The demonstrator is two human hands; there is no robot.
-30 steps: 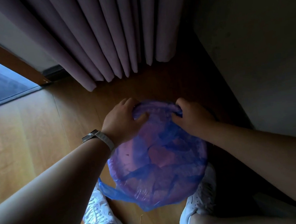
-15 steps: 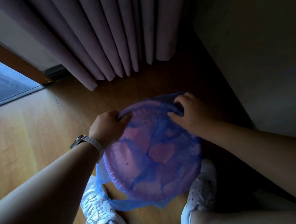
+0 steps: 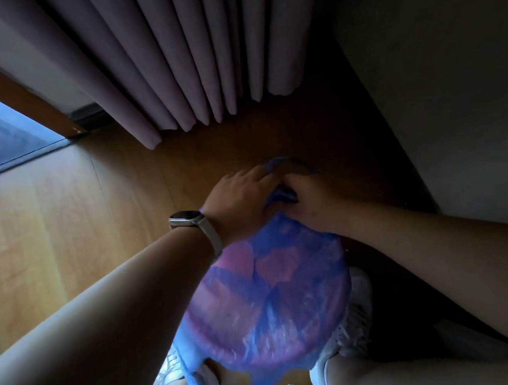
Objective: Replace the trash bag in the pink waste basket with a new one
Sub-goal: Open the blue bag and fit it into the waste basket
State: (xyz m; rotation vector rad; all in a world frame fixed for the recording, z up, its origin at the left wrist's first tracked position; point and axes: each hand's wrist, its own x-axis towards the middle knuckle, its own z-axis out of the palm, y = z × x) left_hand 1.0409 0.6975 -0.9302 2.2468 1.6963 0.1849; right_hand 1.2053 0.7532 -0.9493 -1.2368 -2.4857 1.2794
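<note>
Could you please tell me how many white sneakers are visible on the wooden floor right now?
2. One white sneaker sits lower left, mostly hidden by the left forearm and the translucent blue plastic trash bag; the other white sneaker sits lower right of the bag.

Left hand (image 3: 241,200) and right hand (image 3: 306,199), apart on the far rim 0.5 s ago, now meet there, bunching the translucent blue plastic trash bag (image 3: 270,297). Film now stretched across the round pink plastic waste basket (image 3: 241,262) mouth, covering more of it.
</note>
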